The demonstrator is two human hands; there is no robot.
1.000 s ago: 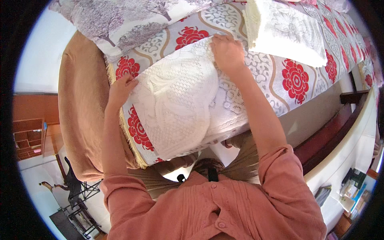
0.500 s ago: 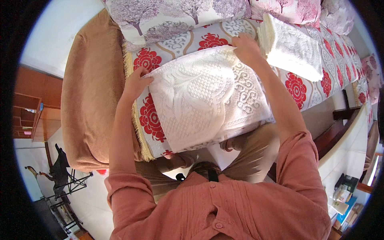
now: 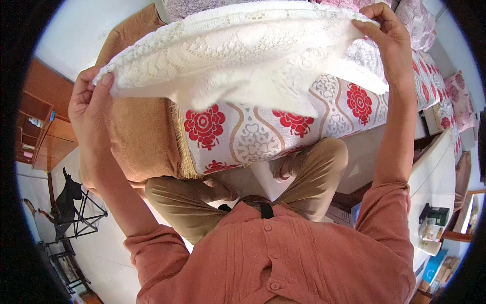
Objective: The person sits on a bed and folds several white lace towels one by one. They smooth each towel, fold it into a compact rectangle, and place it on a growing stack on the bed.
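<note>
A white lace cloth (image 3: 228,50) is stretched in the air between my two hands, its upper edge bowed and its lower part hanging in loose folds. At the left, my left hand (image 3: 91,93) pinches one corner between thumb and fingers. My right hand (image 3: 387,38) grips the opposite corner at the upper right. Beneath the cloth lies the sofa's seat cover (image 3: 253,137), grey-white with red flowers and a fringed edge. Part of the folded white cloth (image 3: 362,73) shows behind the raised one, near my right wrist; the rest of it is hidden.
A brown padded armrest (image 3: 139,137) stands at the left end of the sofa. Patterned cushions (image 3: 415,23) line the back. A white table (image 3: 430,177) with small items is at the right; a black folding frame (image 3: 76,213) stands on the floor at left.
The lace cloth has been lifted off the seat and spread wide. My left hand moved left, my right hand up and to the right, both holding its corners.
</note>
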